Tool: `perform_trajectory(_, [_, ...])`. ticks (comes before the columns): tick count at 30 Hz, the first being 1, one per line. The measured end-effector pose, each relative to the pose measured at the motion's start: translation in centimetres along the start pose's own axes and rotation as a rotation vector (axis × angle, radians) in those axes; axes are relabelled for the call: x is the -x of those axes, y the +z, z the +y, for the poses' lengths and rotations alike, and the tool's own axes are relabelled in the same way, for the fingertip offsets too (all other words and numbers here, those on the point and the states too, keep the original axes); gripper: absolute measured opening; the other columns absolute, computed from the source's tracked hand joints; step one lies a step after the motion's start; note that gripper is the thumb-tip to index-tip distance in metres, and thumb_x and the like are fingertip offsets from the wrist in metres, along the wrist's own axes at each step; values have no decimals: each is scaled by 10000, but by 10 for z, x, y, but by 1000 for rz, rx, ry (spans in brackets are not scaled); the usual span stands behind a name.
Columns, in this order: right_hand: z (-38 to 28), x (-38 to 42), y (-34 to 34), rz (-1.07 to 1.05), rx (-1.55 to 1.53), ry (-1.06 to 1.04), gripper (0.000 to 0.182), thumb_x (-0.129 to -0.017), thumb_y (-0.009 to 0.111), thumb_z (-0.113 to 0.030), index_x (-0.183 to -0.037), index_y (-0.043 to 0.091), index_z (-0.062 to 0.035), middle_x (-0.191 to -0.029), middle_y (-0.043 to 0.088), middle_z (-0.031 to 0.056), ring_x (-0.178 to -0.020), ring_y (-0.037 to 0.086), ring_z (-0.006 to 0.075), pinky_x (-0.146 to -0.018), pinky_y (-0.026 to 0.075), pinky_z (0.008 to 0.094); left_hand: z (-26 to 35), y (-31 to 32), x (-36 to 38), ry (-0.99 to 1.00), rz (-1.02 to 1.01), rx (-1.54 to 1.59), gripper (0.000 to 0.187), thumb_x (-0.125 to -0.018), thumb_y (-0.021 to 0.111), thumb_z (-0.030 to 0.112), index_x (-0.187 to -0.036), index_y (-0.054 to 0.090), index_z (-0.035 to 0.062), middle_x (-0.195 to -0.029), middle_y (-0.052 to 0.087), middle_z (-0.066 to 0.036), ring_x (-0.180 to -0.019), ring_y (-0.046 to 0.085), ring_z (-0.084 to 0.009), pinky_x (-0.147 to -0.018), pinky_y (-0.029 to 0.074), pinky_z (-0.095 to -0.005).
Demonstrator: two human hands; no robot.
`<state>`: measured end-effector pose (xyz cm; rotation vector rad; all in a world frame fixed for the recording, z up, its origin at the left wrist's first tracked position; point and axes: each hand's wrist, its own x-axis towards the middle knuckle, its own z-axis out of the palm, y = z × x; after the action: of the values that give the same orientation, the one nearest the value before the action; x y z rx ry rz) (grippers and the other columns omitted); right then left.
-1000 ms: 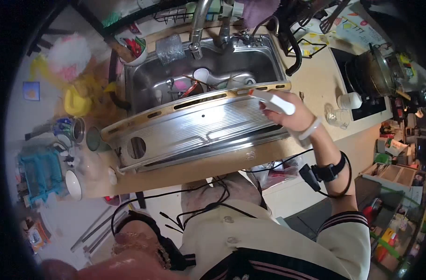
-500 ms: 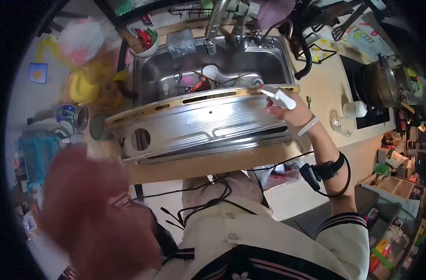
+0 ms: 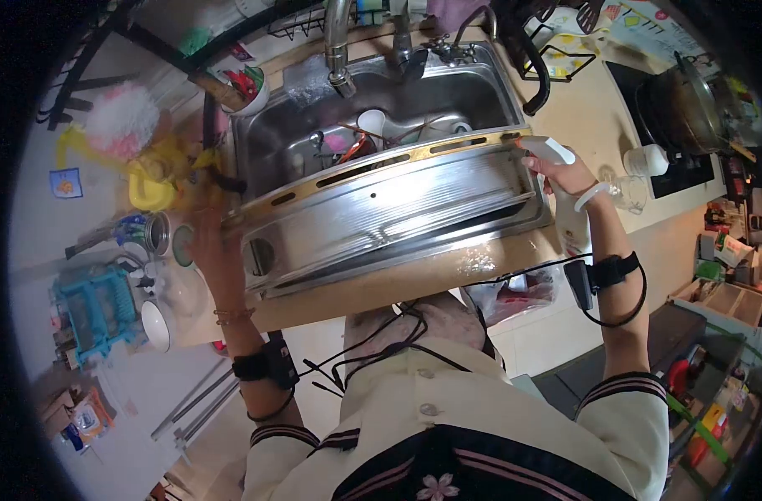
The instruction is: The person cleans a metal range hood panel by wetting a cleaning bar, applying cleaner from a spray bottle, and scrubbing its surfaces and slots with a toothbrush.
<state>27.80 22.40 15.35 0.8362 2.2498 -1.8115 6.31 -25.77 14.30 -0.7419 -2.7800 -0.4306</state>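
Note:
A long ribbed metal panel [image 3: 348, 209] with slots along its yellowish far edge lies tilted across the near part of the sink [image 3: 297, 134]. My right hand [image 3: 565, 174] is wrapped round a white spray bottle [image 3: 550, 150] at the panel's right end. My left hand [image 3: 214, 250] is at the panel's left end, blurred, and its fingers cannot be made out clearly. Inside the sink are a white cup [image 3: 371, 123], a red-handled item [image 3: 356, 150] and sticks.
A faucet [image 3: 338, 50] rises behind the sink. Glass jars [image 3: 157, 232] and a white bowl [image 3: 157, 324] stand on the left. To the right are a glass jar [image 3: 627, 194], a white bottle [image 3: 648, 160] and a pot [image 3: 688, 108] on the stove.
My left hand, a large blur at the lower left before, is now at the panel's left end. My right hand has moved slightly right with the spray bottle, and the view has shifted.

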Motion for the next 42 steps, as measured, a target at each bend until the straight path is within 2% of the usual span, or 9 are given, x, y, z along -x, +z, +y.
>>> perform_trajectory(6, [5,-9,5,1,170,29,356,-794,662,-245,-1108,593,-91,-638,523,1,-494,481,80,-415,401,223,-2,8,9,-69,-25,-64,577,-693,684,174,-1228,468,154,-1251,479,-78,-1222,372,-273,-1031,148,-544])
perform_trajectory(11, [17,-9,-13,277,69,-65,348,-784,671,-237,-1075,592,-62,-694,558,22,-495,494,97,-408,415,244,-6,-3,11,-110,-22,-11,588,-690,692,177,-1231,465,139,-1251,471,-88,-1232,351,-283,-1025,153,-549])
perform_trajectory(22, [33,-10,-18,370,168,81,280,-769,691,-249,-860,574,-13,-661,566,27,-486,509,106,-418,429,258,-19,-10,27,-73,215,64,593,-666,691,40,-1217,476,76,-1247,453,-161,-1207,364,-323,-1016,259,-420])
perform_trajectory(26, [15,2,-7,395,131,-41,251,-776,690,-209,-893,581,-16,-689,573,17,-498,489,87,-422,400,239,-36,-14,36,-121,238,211,601,-688,676,26,-1237,432,21,-1253,453,-162,-1203,372,-323,-1021,268,-411])
perform_trajectory(31, [-43,20,43,195,270,-123,264,-776,678,-197,-924,570,-6,-723,597,42,-577,554,117,-508,462,254,-61,-25,44,-286,227,434,573,-748,597,-14,-1276,377,1,-1300,417,-143,-1203,390,-256,-1005,306,-370])
perform_trajectory(36, [-98,31,149,-53,509,-471,254,-742,647,-84,-958,555,13,-785,621,81,-682,589,150,-582,467,264,-75,-21,46,-444,135,885,607,-768,552,-44,-1321,316,34,-1353,356,-132,-1225,374,-215,-975,349,-349])
perform_trajectory(37, [-108,31,171,-88,590,-528,281,-734,662,-101,-969,552,7,-779,622,85,-689,590,158,-614,468,287,-76,-17,43,-411,105,913,606,-773,541,-52,-1326,309,38,-1360,347,-134,-1230,372,-218,-972,353,-343])
perform_trajectory(38, [-125,34,199,-153,456,-444,330,-729,688,-245,-943,561,-27,-790,617,164,-747,604,343,-655,474,373,-79,-14,41,-378,75,941,605,-779,529,-59,-1331,301,42,-1368,338,-135,-1234,371,-222,-969,357,-337])
perform_trajectory(42, [-148,10,287,-338,544,-534,503,-701,702,-330,-1087,543,-50,-933,624,175,-855,604,329,-746,478,377,-91,-7,29,-210,1,868,592,-803,488,-83,-1342,276,34,-1362,353,-141,-1234,385,-229,-948,376,-302])
